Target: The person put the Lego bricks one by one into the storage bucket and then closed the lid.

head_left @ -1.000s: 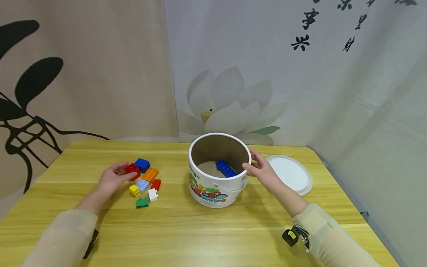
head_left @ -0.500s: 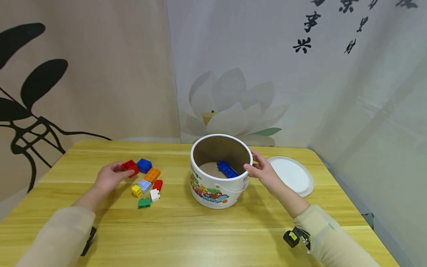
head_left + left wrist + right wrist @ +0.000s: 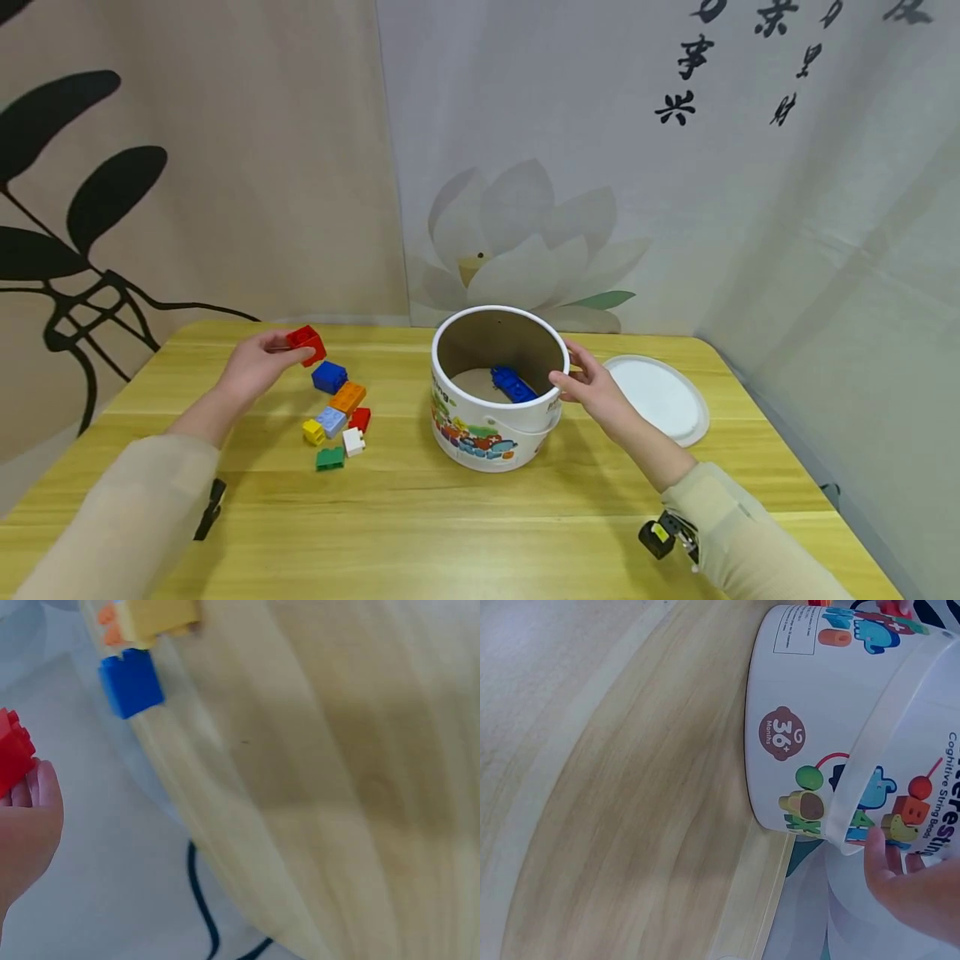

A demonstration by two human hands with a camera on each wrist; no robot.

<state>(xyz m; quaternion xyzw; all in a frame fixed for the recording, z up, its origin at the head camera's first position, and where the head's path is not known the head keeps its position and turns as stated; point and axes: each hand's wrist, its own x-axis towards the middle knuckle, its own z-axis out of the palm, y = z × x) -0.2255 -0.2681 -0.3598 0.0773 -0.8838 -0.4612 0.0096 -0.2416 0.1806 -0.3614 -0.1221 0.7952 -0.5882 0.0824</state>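
My left hand (image 3: 258, 364) pinches a red toy brick (image 3: 307, 343) between thumb and fingers, above and left of the pile. In the left wrist view the red brick (image 3: 13, 750) shows at the left edge beyond the fingertips. Just below it in the head view lies a blue brick (image 3: 329, 377), close to an orange brick (image 3: 348, 398). My right hand (image 3: 596, 392) holds the right side of a white printed bucket (image 3: 480, 446) at its rim, thumb in front and fingers behind. Inside the bucket lies a blue toy piece (image 3: 513, 385).
Light blue (image 3: 331, 421), yellow (image 3: 313, 432), small red (image 3: 360, 419), white (image 3: 353, 442) and green (image 3: 330, 459) bricks lie left of the bucket. A white round lid (image 3: 660, 400) is flat on the wooden table (image 3: 420, 533) to the right. Curtains hang behind the table's far edge.
My left hand has lifted the red brick up and away from the pile, slightly toward the far edge. The right hand keeps its place on the bucket. The view has shifted a little.
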